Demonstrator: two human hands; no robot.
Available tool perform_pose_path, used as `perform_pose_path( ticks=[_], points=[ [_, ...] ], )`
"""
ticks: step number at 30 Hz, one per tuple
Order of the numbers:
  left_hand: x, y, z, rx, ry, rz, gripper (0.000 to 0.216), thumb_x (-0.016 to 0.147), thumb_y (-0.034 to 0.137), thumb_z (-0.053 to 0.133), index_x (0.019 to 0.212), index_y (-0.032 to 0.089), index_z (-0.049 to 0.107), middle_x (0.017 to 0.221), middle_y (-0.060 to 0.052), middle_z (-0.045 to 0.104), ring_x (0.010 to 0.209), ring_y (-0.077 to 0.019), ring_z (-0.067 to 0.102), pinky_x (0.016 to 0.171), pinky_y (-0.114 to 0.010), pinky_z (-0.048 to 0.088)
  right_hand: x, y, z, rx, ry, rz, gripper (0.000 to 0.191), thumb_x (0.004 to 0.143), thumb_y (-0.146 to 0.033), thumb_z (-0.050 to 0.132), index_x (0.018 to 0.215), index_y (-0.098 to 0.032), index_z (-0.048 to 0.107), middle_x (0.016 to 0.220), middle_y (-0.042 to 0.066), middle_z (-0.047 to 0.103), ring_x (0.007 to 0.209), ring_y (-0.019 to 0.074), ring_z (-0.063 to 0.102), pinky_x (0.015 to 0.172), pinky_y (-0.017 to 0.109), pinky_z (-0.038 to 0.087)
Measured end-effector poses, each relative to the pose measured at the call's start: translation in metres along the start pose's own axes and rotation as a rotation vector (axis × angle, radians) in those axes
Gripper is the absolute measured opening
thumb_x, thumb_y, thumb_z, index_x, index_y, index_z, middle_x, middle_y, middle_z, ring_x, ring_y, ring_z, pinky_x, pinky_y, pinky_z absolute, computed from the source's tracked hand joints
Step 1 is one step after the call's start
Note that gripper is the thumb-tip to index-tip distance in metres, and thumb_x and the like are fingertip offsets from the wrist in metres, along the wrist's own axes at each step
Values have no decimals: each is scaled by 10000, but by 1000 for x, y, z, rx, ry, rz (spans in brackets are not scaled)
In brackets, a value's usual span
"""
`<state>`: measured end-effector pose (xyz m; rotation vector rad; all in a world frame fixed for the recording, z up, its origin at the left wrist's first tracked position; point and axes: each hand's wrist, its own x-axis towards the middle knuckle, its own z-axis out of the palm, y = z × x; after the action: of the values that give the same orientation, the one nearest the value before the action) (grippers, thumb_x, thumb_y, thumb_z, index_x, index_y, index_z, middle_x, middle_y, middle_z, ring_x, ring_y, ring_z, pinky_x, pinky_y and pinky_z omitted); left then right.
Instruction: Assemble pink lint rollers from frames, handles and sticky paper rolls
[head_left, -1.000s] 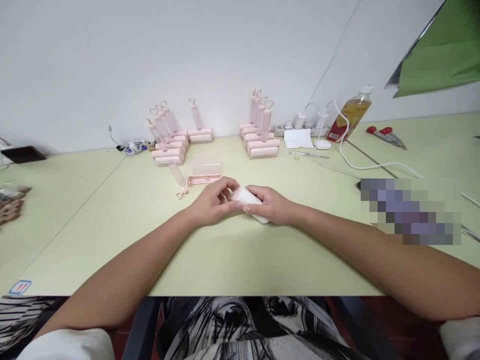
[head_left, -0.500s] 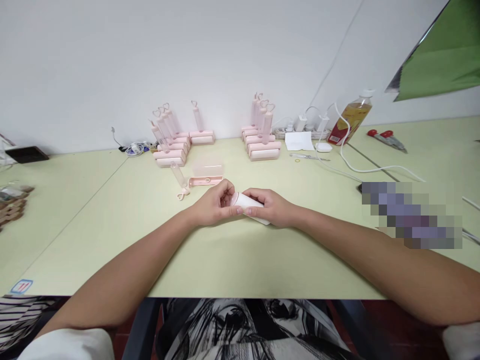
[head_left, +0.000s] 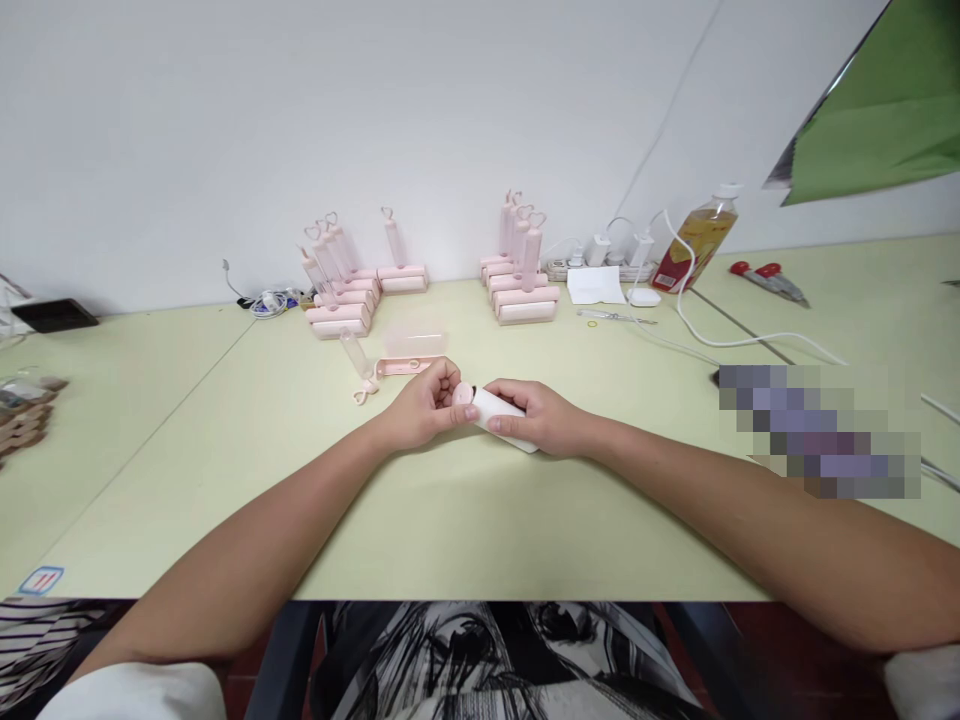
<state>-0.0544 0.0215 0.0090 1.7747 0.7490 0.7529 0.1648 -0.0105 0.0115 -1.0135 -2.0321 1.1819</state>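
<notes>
Above the table's middle, my right hand is closed round a white roll that looks like a lint roller refill. My left hand pinches a round pink end cap at the roll's left end. A small dark gap shows between cap and roll; the left fingertips are partly hidden. Just behind my left hand lies an open pink roller case with a translucent cover. Beside it is a clear handle with a pink heart-shaped loop.
Several pink lint rollers with upright clear handles stand in a left group and a right group. Farther right are a power strip, white paper, a tilted drink bottle, red-handled pliers and a white cable.
My left hand has shifted slightly left with the pink cap. The cap has come away from the roll's end, and a dark gap now shows there. My right hand stays put.
</notes>
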Motion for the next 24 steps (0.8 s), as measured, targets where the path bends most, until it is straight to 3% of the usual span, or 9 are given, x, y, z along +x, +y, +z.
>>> perform_pose_path(
  ticks=[5,12,24],
  points=[
    [1,2,0,-36,68,17,506,655,446,794,786,204,369,690,63,392,577,-73,358,511,-209,290,0,2,0,2,7,-1,351,819,-434,628,1038,-161,605,854,21,601,743,160,527,644,259,404],
    [2,6,-2,11,164,63,462,794,462,663,631,193,325,576,58,376,527,-74,348,507,-230,288,0,3,1,11,0,-9,353,813,-423,636,1045,-158,609,872,24,603,762,166,529,661,263,406],
    [3,1,-3,209,268,147,355,827,415,623,656,184,413,602,49,416,560,-90,357,539,-236,305,0,6,2,39,4,0,370,815,-444,635,1052,-160,606,854,18,586,746,161,517,645,256,397]
  ],
)
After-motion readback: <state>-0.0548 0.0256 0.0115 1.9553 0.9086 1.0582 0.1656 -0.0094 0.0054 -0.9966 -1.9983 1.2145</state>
